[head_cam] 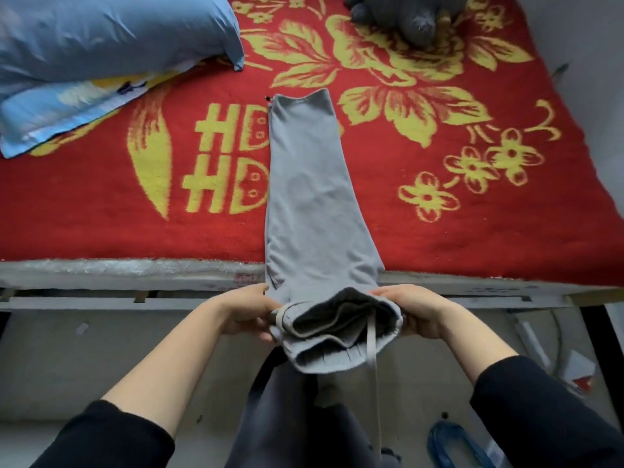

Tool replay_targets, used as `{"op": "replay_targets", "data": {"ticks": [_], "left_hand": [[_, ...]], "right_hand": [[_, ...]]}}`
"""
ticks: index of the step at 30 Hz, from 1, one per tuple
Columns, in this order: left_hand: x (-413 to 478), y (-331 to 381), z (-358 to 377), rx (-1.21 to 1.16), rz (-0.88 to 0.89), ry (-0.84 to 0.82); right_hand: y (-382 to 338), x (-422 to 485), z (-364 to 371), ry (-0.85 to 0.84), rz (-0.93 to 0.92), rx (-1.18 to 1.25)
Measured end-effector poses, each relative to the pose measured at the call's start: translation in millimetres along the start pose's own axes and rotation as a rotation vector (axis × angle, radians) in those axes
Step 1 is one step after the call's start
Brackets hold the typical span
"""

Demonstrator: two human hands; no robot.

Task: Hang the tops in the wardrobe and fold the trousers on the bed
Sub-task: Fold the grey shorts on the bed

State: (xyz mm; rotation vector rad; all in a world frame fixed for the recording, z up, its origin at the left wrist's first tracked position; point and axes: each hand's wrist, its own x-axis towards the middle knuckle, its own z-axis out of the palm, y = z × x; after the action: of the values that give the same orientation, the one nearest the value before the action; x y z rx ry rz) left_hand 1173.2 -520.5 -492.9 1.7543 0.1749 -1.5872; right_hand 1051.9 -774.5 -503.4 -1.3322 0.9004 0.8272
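Near edge of bed (101,228) | left hand (248,312) and right hand (413,312) gripped waistband (337,358) of trousers (310,197) | legs doubled, cross-fold pending | tops unseen

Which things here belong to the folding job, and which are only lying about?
Belong to the job:
grey trousers, laid along the bed
left hand and right hand, both holding the waistband end

Only lying about:
blue pillow
grey soft toy
blue slipper on the floor
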Motion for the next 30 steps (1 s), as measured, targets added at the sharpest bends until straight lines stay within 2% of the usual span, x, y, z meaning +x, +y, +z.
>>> {"op": "replay_targets", "data": {"ticks": [5,9,13,17,23,30], "left_hand": [[8,52,-33,-0.398,0.166,0.183],[34,109,-69,-0.593,0.292,0.320],[77,169,-112,-0.727,0.330,0.347],[131,217,-154,-0.766,0.321,0.315],[207,265,-210,-0.740,0.218,0.307],[269,326,-267,-0.627,0.227,0.295]], "right_hand": [[-72,15,-10,0.126,-0.178,0.412],[-144,48,-21,0.167,-0.235,0.445],[-213,95,-40,0.152,-0.247,0.552],[-264,155,-59,0.131,-0.229,0.610],[-320,238,-80,0.176,-0.150,0.524],[-387,309,-104,0.258,-0.222,0.460]]}}
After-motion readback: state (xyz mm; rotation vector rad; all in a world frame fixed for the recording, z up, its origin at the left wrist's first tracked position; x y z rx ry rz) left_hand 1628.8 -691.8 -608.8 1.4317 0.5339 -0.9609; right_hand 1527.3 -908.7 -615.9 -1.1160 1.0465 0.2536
